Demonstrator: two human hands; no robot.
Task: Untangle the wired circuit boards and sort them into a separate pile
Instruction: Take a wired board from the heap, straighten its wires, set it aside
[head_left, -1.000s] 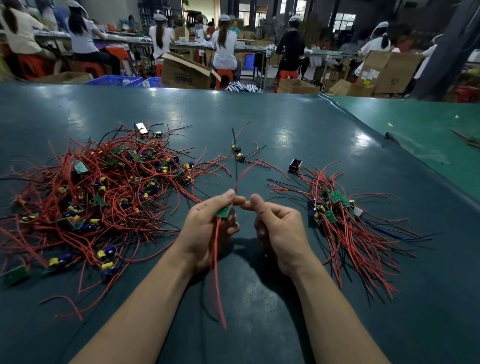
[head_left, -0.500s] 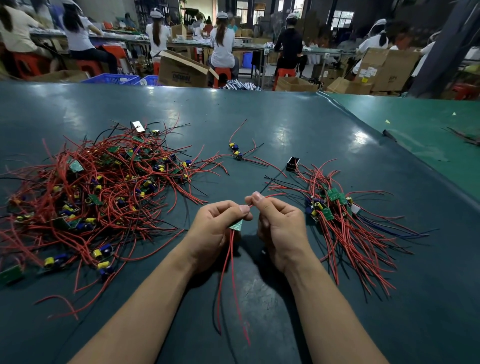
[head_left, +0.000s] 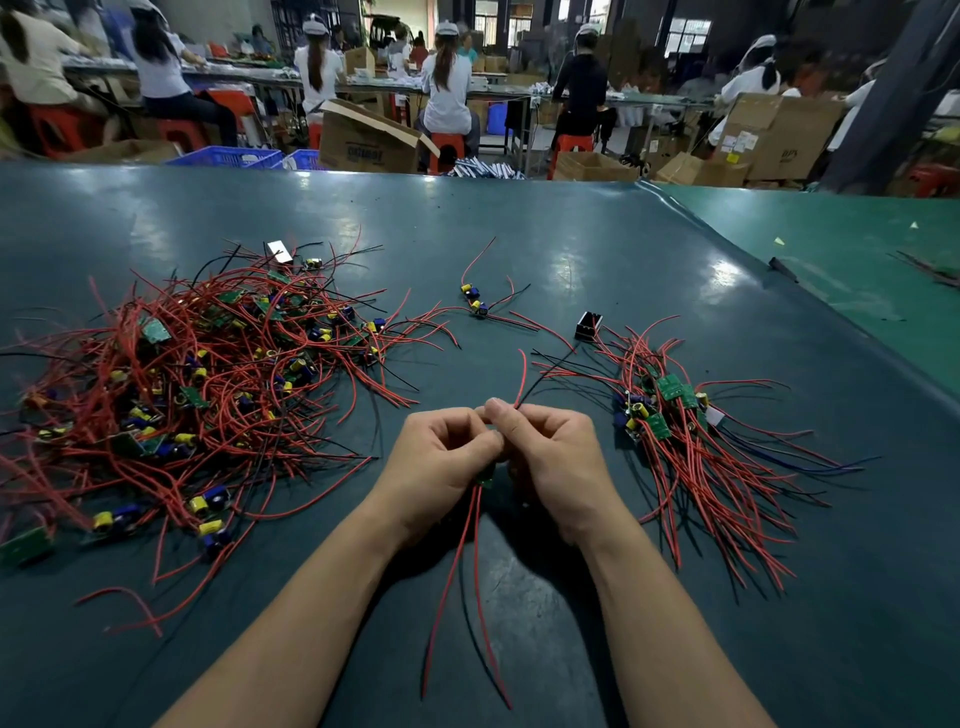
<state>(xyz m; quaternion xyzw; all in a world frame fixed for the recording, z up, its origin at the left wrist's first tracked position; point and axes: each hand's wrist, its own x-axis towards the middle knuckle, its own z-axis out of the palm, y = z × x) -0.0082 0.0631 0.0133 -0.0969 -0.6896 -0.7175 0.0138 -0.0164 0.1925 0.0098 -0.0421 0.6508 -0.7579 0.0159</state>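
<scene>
Dark green bench (head_left: 597, 249) matting carries a tangled heap (head_left: 208, 374) at the left and a sorted pile (head_left: 685, 441) at the right. One circuit board (head_left: 485, 479) is pinched between the left hand (head_left: 441, 462) and right hand (head_left: 553, 457), its wires trailing toward the near edge. The sorted pile lies just right of the right hand, the nearer one.

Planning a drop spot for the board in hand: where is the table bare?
Bare: the far table beyond both piles, and the near right corner below the sorted pile. Narrow gap between the tangled pile and the left hand. Crowded: centre, by two loose boards and the right hand.
</scene>
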